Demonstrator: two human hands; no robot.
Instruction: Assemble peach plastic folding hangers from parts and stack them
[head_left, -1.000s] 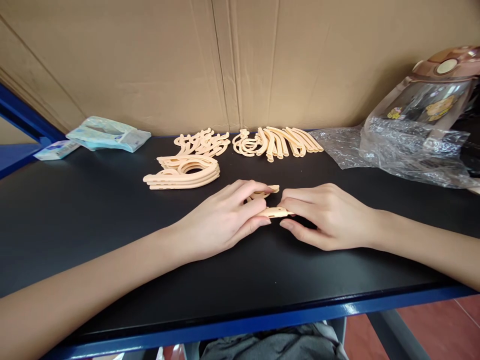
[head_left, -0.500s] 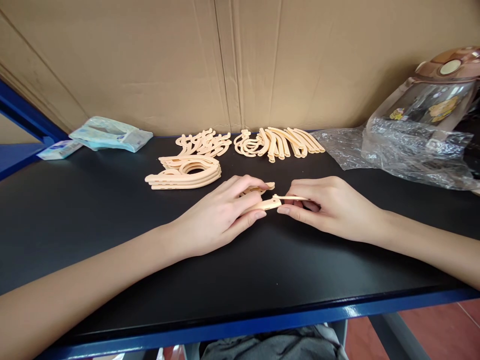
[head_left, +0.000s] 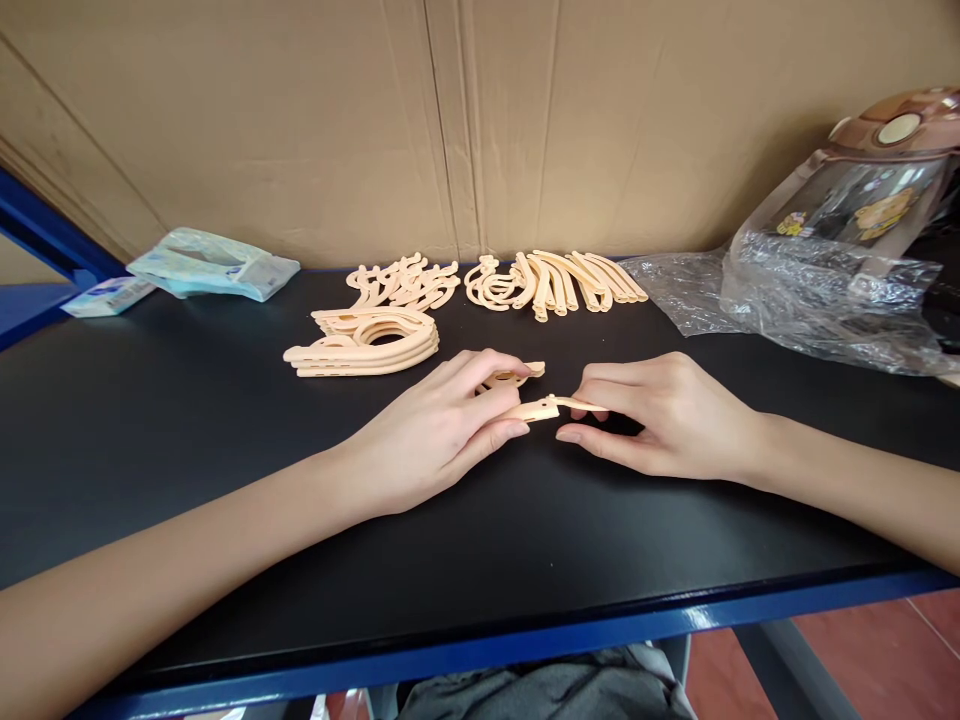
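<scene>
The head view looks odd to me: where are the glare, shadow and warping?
Head view: glints on the clear plastic and a bright patch on the blue rail; head view, right: the cardboard darkens beside the bottle, whose lean may be lens distortion; head view, centre: left hand and right hand look fairly sharp.

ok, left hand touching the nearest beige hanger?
Touching. Head view: the left hand holds the beige hanger between thumb and fingers, its end jutting past them.

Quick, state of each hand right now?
Left hand: closed, holding a beige piece.
Right hand: partly curled at the thin strip by that piece's end; whether gripping it cannot be told.
</scene>
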